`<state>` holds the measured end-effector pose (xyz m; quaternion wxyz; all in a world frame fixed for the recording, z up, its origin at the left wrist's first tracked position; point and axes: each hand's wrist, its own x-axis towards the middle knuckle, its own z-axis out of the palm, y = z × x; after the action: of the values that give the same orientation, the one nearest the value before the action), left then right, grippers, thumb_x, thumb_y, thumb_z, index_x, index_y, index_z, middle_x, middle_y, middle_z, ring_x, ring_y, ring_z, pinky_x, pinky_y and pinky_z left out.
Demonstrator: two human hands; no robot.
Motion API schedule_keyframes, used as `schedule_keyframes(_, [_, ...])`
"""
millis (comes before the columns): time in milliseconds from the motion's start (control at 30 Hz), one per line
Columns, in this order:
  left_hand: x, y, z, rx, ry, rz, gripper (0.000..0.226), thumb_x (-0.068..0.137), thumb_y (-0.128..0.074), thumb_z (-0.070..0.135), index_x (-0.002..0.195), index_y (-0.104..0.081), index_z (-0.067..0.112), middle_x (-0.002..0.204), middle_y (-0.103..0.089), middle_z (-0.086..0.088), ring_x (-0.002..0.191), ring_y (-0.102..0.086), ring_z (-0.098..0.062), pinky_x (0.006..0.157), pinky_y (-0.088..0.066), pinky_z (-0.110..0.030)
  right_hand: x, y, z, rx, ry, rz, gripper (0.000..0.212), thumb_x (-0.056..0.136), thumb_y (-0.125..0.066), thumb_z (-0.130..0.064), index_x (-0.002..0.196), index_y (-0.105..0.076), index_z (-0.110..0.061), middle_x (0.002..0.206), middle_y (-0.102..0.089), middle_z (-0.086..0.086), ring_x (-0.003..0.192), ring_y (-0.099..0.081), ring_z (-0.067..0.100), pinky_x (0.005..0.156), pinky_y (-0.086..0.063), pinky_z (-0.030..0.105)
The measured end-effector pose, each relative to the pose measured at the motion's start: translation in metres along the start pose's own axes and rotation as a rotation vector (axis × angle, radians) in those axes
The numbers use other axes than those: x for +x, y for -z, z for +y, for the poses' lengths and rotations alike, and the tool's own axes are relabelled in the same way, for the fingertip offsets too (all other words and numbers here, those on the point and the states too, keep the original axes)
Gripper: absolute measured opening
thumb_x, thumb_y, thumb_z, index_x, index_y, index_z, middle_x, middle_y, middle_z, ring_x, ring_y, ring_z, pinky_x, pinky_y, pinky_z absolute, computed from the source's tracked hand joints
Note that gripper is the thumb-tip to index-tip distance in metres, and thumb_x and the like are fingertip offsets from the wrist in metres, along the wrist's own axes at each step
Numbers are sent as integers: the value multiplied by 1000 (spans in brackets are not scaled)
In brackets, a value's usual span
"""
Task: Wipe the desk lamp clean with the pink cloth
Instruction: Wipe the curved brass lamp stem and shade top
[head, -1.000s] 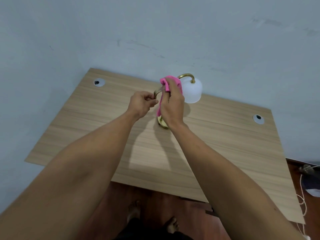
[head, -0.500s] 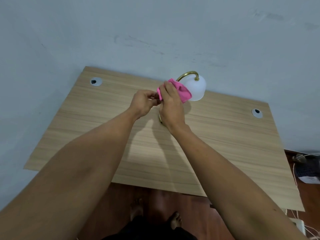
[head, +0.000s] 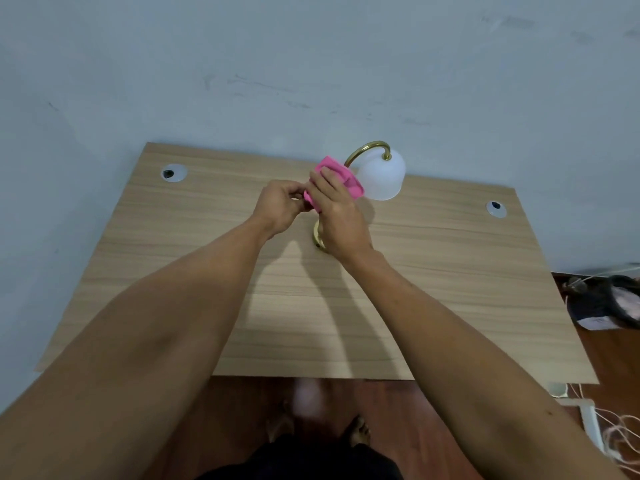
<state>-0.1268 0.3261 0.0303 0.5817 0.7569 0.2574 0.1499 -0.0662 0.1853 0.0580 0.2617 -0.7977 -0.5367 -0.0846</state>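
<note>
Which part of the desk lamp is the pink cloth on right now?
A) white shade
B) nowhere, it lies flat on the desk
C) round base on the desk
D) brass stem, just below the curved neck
D: the right hand holds the pink cloth against the desk lamp at its brass stem, beside the white shade and well above the base.

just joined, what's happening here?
A person stands at a wooden desk wiping a brass lamp. The right hand holds a pink cloth against the lamp's stem, just below the curved neck. The left hand grips beside it, apparently steadying the stem, though the contact is hidden. The white shade is not being touched.
</note>
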Motion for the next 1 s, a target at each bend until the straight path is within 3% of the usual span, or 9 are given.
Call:
schedule_keyframes(100, [1, 0, -2, -17, -8, -16, 24, 88, -65, -13, 110, -73, -8, 94, -71, -15, 82, -68, -18, 69, -49, -8, -2, 4, -2, 93, -14, 38, 40, 90, -56, 19, 126, -70, 9, 136, -68, 22, 137, -58, 38, 119, -44, 46])
schedule_keyframes(200, [5, 1, -4, -24, -6, -21, 16, 87, -77, -1, 102, -73, -8, 83, -67, -9, 70, -60, -6, 68, -46, -10, -11, 18, 1, 282, -143, 138, 37, 88, -52, 18, 113, -75, 3, 116, -76, 17, 114, -67, 28, 107, -49, 25])
schedule_keyframes(300, [11, 4, -7, 16, 11, -16, 19, 84, -82, 6, 98, -75, -4, 85, -68, -5, 74, -59, -8, 77, -45, -22, -21, 34, 6, 524, -501, 316, 34, 95, -45, 15, 106, -72, -4, 101, -74, 19, 98, -70, 32, 94, -59, 47])
schedule_keyframes(367, [14, 6, -7, 25, 17, -17, 19, 83, -83, 8, 98, -75, -2, 88, -69, -6, 80, -60, -12, 82, -47, -27, -19, 43, 9, 610, -579, 472, 31, 99, -46, 9, 106, -71, -8, 100, -73, 18, 97, -72, 32, 93, -58, 53])
schedule_keyframes(500, [16, 10, -4, 24, 31, -55, 20, 84, -83, 10, 98, -74, -2, 87, -67, -7, 81, -59, -14, 82, -47, -29, 7, 39, -4, 543, -458, 519, 30, 100, -52, 5, 120, -71, -6, 115, -74, 7, 113, -68, 21, 102, -54, 33])
schedule_keyframes(633, [13, 10, 2, 9, 35, -88, 15, 86, -79, 1, 97, -72, -6, 84, -60, -12, 74, -51, -14, 72, -42, -25, 19, 16, -11, 350, -218, 368, 33, 87, -50, 17, 111, -71, 8, 110, -74, 19, 108, -67, 39, 99, -53, 53])
schedule_keyframes(733, [10, 9, 3, 12, 15, -86, 13, 86, -69, -13, 98, -70, -10, 84, -62, -9, 73, -55, -8, 68, -45, -15, 23, -3, -9, 157, -46, 230, 22, 87, -57, 16, 101, -73, 10, 107, -74, 24, 104, -68, 42, 87, -55, 54])
schedule_keyframes(900, [8, 10, 4, 20, -28, -93, 22, 88, -63, -16, 106, -72, -8, 83, -67, -5, 73, -60, -3, 72, -48, -13, -9, -21, 8, -11, 93, 86, 46, 84, -57, 28, 127, -66, 15, 139, -64, 30, 135, -58, 49, 111, -51, 55])
schedule_keyframes(1000, [11, 11, 3, 18, -28, -97, 19, 89, -70, -9, 107, -71, -15, 89, -66, -13, 83, -59, -16, 78, -48, -20, -24, -19, 18, -12, 88, 28, 50, 79, -66, 26, 127, -67, 14, 138, -66, 27, 132, -61, 46, 108, -54, 53])
